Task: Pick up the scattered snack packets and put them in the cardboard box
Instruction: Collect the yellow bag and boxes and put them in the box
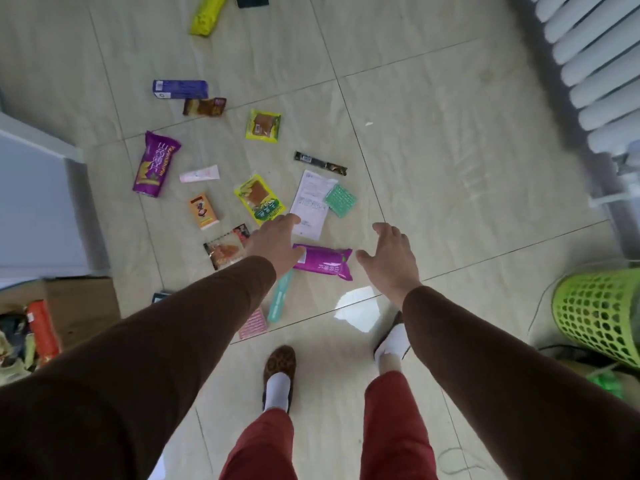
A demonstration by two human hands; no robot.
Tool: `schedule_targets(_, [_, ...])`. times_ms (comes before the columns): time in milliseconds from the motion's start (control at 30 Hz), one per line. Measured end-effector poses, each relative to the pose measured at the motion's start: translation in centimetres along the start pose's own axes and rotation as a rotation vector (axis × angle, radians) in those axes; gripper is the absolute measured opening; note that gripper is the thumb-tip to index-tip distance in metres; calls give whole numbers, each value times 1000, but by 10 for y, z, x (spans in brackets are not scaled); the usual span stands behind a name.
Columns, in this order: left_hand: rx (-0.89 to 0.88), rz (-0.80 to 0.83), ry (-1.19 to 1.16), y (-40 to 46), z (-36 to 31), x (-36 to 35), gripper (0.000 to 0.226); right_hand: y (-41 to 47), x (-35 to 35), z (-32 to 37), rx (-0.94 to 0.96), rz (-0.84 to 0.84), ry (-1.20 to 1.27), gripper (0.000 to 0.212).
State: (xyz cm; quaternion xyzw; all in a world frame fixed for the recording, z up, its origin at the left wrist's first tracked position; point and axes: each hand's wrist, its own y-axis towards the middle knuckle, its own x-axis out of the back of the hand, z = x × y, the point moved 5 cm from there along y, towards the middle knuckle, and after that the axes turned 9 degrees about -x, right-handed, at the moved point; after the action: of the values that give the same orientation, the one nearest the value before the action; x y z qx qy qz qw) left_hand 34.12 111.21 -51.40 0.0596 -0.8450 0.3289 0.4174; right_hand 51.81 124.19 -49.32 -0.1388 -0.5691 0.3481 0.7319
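At far left the cardboard box (81, 308) is sitting on the floor (433, 150). Your left hand (277, 244) is reaching over the magenta packet (323, 261), grip wide and holding nothing. Your right hand (388, 258) is hovering just right of it, fingers spread, also carrying nothing.

You're standing in a home room. Pale tiled floor (433, 140), white ribbed radiator (588, 64) along the wall, green perforated plastic basket (599, 317) nearby. House slippers (280, 367) over white socks.
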Motion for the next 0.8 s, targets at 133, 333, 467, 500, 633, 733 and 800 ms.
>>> schedule_targets(133, [56, -37, -43, 61, -49, 5, 55, 64, 49, -17, 50, 29, -12, 61])
schedule_targets(333, [188, -109, -240, 142, -118, -3, 58, 153, 132, -51, 97, 68, -111, 61])
schedule_targets(467, [212, -143, -298, 186, -143, 7, 54, 209, 170, -44, 123, 78, -159, 62])
schedule_targets(500, [223, -156, -308, 198, -144, 15, 54, 224, 176, -35, 140, 85, -170, 62])
schedule_targets(633, [312, -200, -367, 240, -130, 48, 55, 276, 198, 17, 223, 119, -193, 62])
schedule_targets(733, [377, -213, -407, 276, -118, 76, 59, 316, 218, 56, 274, 124, -218, 62])
schedule_targets(800, [395, -230, -426, 301, -113, 97, 61, 343, 231, 79, 289, 125, -238, 62])
